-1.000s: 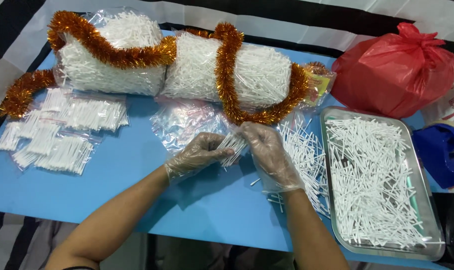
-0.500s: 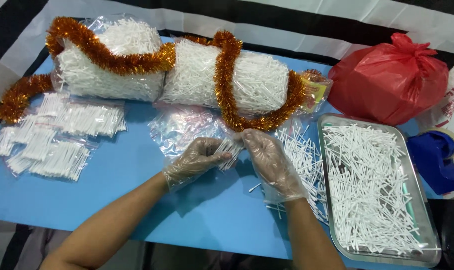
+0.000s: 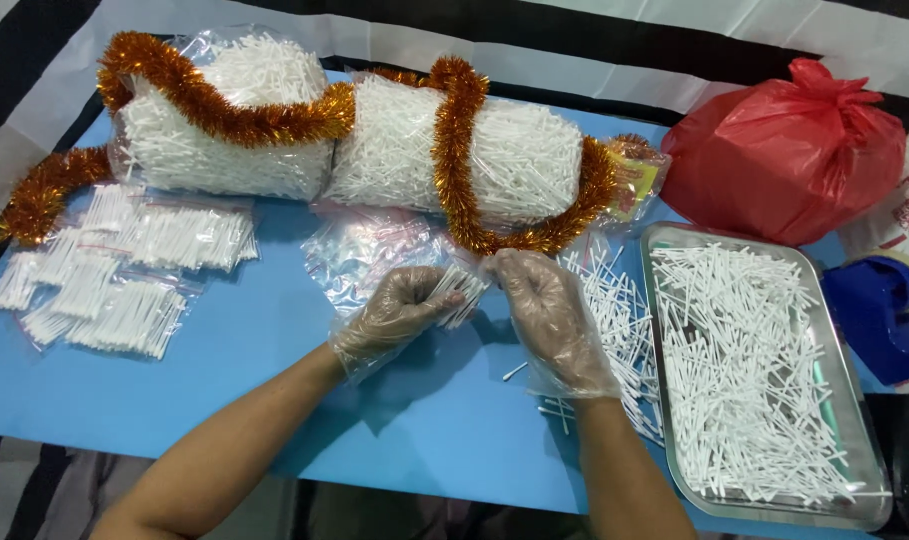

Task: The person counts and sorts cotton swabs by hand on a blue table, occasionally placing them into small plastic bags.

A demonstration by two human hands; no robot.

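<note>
Blue desk (image 3: 224,370) over a black-and-white striped cloth, seen from above. Near the middle, left hand (image 3: 399,310) in a thin clear glove, curled shut around a small bundle of white swabs (image 3: 457,292), tips poking out toward the right. Right hand (image 3: 546,310), gloved the same, fingers bent and pinched at the bundle's upper end, touching the swabs and the left hand's fingertips. Just behind the hands, a heap of empty clear bags (image 3: 369,250) lying flat on the desk. Under and beside the right hand, loose swabs (image 3: 614,320) scattered on clear plastic; one stray swab (image 3: 515,371) alone on the blue just below. Farther right, a steel tray (image 3: 854,440) filled with more loose swabs. At the back, two big clear sacks (image 3: 424,150) stuffed with swabs, side by side, with orange tinsel (image 3: 454,170) draped over and around both and trailing off to the left edge. On the left, small filled packets (image 3: 124,270) laid out in overlapping rows. At the right rear, a knotted red bag (image 3: 784,150), and at the right edge a blue object (image 3: 874,310), partly cut off, kind not clear.
</note>
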